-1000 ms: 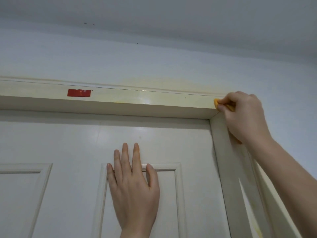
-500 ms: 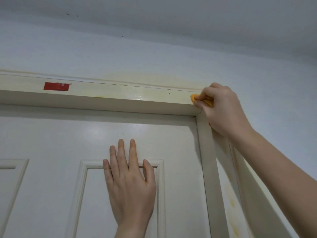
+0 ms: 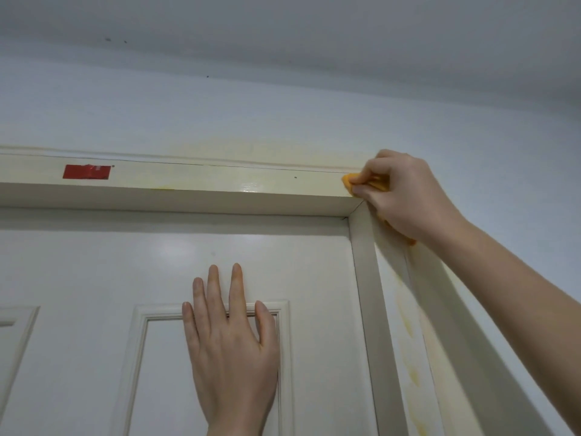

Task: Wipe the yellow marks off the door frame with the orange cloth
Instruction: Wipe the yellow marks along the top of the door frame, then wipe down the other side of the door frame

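Observation:
My right hand [image 3: 405,196] is closed around the orange cloth [image 3: 349,181] and presses it against the top right corner of the cream door frame [image 3: 220,180]. Most of the cloth is hidden inside my fist; a small end pokes out below my wrist. Yellow marks [image 3: 408,347] run down the right upright of the frame, and a faint yellow smear [image 3: 163,187] sits on the top bar. My left hand [image 3: 231,347] lies flat on the white door [image 3: 94,272], fingers spread, holding nothing.
A red tape patch [image 3: 86,171] is stuck on the top bar at the left. A pale yellow stain [image 3: 251,149] tints the wall just above the frame. The ceiling [image 3: 314,42] is close overhead.
The view has shifted, so the door frame sits differently in the picture. My right hand stays at the frame's top right corner with the cloth. My left hand remains flat on the door.

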`<state>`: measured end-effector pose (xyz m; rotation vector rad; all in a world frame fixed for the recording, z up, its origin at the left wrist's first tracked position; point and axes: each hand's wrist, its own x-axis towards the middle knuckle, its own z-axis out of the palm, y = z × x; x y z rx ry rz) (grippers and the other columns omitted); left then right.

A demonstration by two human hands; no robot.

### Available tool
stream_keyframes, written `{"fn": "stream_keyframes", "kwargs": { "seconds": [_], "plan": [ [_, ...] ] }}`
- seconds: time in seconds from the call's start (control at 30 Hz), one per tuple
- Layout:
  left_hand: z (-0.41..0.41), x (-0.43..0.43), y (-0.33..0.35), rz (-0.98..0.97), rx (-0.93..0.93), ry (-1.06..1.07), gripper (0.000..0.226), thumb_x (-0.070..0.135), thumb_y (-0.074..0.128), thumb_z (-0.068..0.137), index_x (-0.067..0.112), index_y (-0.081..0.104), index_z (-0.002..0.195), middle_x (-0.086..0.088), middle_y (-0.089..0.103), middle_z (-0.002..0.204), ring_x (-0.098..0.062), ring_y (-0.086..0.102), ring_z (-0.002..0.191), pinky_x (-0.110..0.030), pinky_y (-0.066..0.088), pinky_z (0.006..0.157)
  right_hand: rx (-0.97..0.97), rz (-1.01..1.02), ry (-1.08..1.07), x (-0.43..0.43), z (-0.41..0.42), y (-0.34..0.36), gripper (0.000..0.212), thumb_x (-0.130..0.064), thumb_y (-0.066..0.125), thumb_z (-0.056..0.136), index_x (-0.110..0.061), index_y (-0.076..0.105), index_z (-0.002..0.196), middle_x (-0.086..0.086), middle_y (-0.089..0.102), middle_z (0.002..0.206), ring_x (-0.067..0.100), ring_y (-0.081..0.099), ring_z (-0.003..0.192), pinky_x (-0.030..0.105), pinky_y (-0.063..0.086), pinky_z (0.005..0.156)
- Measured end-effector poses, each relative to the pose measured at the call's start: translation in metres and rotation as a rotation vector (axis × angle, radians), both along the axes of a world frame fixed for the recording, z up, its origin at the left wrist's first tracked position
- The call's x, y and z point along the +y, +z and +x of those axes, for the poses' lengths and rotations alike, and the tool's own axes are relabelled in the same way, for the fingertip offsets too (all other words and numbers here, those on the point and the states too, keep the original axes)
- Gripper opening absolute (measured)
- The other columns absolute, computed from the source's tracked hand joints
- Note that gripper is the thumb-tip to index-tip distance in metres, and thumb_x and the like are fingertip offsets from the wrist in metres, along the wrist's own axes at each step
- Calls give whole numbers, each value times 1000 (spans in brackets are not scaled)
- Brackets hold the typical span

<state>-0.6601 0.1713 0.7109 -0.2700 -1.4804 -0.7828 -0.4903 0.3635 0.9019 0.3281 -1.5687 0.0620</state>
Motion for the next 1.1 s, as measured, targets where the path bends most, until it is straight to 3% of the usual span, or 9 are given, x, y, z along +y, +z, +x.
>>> {"fn": "stream_keyframes", "kwargs": {
  "seconds": [0.13,0.27,0.37,0.53,0.63,0.77,0.97,1.1],
  "plan": [
    [1,0,0,-18,-8,11,67,46,32,107,29,28,171,-3,20,181,-24,8,169,-48,6,138,57,-44,-13,12,2,-10,12,-23,79,93,-13,79,87,-3,66,89,20,61,86,29,42,75],
    [-1,2,0,-32,-3,22,67,46,34,107,30,27,172,-4,20,181,-24,7,169,-49,6,137,30,55,51,-23,-18,6,8,-24,78,93,-18,81,88,-10,61,85,19,58,80,27,39,69],
    [0,2,0,-19,-1,10,67,45,35,107,29,29,171,-5,19,181,-24,7,169,-48,5,138,26,96,39,-36,-24,13,7,-26,78,94,-20,81,93,-11,62,87,22,59,89,27,39,73],
    [3,2,-1,-33,0,3,65,43,35,107,26,32,170,-7,23,180,-26,10,169,-49,7,138,23,11,17,3,-1,0,11,-28,80,93,-17,81,90,-7,64,87,12,61,83,8,39,71],
    [3,6,-4,-60,-2,8,65,43,35,107,26,31,171,-7,22,180,-26,9,169,-50,8,137,40,-72,4,16,5,-7,11,-26,80,93,-16,81,90,-6,65,88,13,61,85,6,37,71],
    [6,21,-11,-118,5,-6,66,45,33,108,30,25,172,-3,15,182,-23,3,170,-48,4,138,49,-41,15,11,-1,-10,10,-26,80,92,-17,82,91,-4,67,89,17,63,88,14,41,74],
    [6,26,-12,-116,24,-10,66,43,36,108,28,28,171,-5,18,181,-25,7,169,-50,9,137,9,-102,-29,33,15,-56,3,-24,82,91,-22,82,91,-11,67,88,14,61,88,10,39,73],
    [5,26,-12,-120,33,-2,65,42,36,108,26,31,171,-6,21,180,-27,11,169,-52,11,137,19,-28,-10,25,1,-63,3,-24,82,91,-24,83,94,-11,68,89,19,60,90,25,46,77]
  ]
}}
